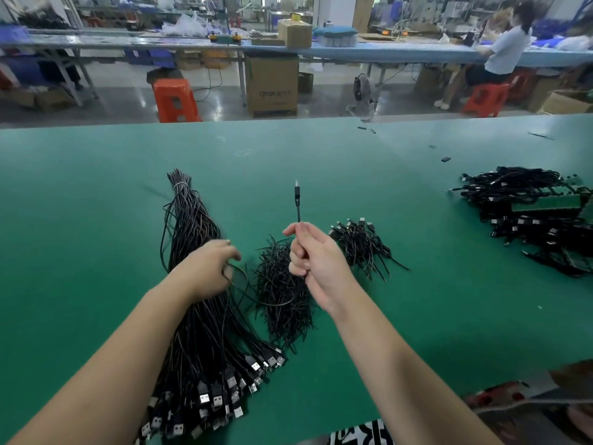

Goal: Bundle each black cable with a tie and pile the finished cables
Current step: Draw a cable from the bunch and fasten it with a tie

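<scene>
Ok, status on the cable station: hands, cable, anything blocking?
Right hand pinching one black cable, plug end up. Left hand gripping its slack by the loose cable bundle. Ties between hands. Nothing blocking.

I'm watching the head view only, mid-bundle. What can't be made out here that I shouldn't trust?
- Cable inside the right hand: curled fingers hide how it is coiled, and any tie.
- Left hand fingertips: turned away, buried in the loose cable bundle.
- Bundle's plug ends: cut off by the bottom edge.
- Far right pile: too small and tangled to count; cut off by the right edge.
</scene>
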Demonstrator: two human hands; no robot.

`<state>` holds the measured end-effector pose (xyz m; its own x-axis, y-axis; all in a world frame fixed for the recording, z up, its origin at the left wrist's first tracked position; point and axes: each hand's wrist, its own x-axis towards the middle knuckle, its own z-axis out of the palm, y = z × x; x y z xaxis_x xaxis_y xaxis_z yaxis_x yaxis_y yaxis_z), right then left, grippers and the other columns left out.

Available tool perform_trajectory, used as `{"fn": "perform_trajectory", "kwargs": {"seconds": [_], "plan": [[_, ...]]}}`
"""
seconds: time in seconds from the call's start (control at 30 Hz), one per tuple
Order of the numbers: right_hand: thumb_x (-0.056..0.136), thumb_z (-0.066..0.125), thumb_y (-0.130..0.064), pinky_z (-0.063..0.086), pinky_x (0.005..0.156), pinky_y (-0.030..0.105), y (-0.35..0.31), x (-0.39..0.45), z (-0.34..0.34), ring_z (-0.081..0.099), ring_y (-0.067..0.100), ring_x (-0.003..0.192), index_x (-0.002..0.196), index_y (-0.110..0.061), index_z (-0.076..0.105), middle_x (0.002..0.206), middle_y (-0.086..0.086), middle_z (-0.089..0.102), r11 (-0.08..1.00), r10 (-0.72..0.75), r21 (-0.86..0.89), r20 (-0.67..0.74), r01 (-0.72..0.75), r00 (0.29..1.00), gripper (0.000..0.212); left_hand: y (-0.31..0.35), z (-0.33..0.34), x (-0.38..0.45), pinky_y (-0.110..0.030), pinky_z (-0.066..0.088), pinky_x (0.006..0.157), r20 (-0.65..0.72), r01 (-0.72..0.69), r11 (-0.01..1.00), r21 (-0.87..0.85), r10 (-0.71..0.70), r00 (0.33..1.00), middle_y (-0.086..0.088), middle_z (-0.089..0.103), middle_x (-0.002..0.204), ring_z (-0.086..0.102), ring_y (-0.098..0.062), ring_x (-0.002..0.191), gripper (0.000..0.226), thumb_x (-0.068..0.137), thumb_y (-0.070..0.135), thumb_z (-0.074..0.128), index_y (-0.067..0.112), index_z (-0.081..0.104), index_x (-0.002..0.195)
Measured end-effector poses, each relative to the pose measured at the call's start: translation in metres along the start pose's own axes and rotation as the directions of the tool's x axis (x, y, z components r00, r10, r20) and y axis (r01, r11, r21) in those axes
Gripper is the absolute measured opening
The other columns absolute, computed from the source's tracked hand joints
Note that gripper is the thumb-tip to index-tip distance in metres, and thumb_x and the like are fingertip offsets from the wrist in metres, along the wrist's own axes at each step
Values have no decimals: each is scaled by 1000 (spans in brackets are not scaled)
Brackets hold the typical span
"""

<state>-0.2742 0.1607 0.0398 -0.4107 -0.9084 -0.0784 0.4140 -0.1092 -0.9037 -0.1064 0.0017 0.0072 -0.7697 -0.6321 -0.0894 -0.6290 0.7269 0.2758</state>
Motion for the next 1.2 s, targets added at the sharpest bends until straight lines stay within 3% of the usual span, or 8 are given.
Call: {"fn": "perform_trajectory", "kwargs": {"seconds": [0.17,0.3,0.4,0.5,0.63,0.73,0.9,1.2], "plan": [[107,47,-23,25,52,22,13,-8,13,25,10,54,83,-21,74,64,-3,39,999,21,32,43,-22,999,37,-24,19,-4,-42,28,120,181,85,967,239,-131,975,-1,28,163,9,-18,154,87,81,-15,34,26,28,157],[107,46,-20,25,54,23,17,-12,23,27,10,56,85,-20,74,65,-4,39,1000,21,4,70,-22,997,35,-11,-5,-10,-44,23,122,-57,157,892,423,-147,987,-5,32,161,20,-26,152,72,91,-1,42,22,28,157],[108,46,-19,24,54,23,21,-15,33,26,9,54,84,-19,72,64,-3,35,999,21,-49,72,-18,997,35,20,-34,-20,-37,37,112,-217,62,969,-240,-116,969,3,56,144,47,-16,136,51,91,20,46,22,55,142],[107,48,-19,22,54,23,25,-18,42,26,8,53,88,-14,66,64,-3,33,995,32,-95,57,-26,998,26,56,-56,-39,-30,44,104,-51,-92,592,-801,85,995,14,66,130,58,-4,125,47,94,44,46,24,65,132],[106,51,-22,26,54,24,28,-22,46,33,9,54,81,-30,74,62,-6,40,990,26,-140,63,-17,998,35,76,-57,-45,-44,49,102,-126,-77,852,-519,13,992,-6,73,112,68,-16,104,42,101,49,48,16,72,111],[104,53,-23,25,53,24,28,-25,44,31,8,54,85,-30,76,60,-9,39,984,9,-177,89,7,996,31,77,-55,-44,-37,47,107,-72,-28,738,-674,-28,997,6,75,111,66,-2,108,35,105,37,46,19,74,116],[102,52,-26,26,52,20,27,-28,44,25,6,52,80,-38,75,58,-13,29,962,-14,-265,166,58,986,33,69,-55,-45,-25,51,97,94,42,535,-844,70,993,2,75,113,68,-12,112,38,107,29,40,20,76,114],[105,51,-25,21,50,22,24,-29,40,23,8,50,86,-13,65,58,-6,29,981,78,-192,235,-32,969,26,57,-49,-42,-40,47,97,-7,-93,476,-875,181,984,3,70,126,61,-26,119,50,94,42,34,26,71,123]]}}
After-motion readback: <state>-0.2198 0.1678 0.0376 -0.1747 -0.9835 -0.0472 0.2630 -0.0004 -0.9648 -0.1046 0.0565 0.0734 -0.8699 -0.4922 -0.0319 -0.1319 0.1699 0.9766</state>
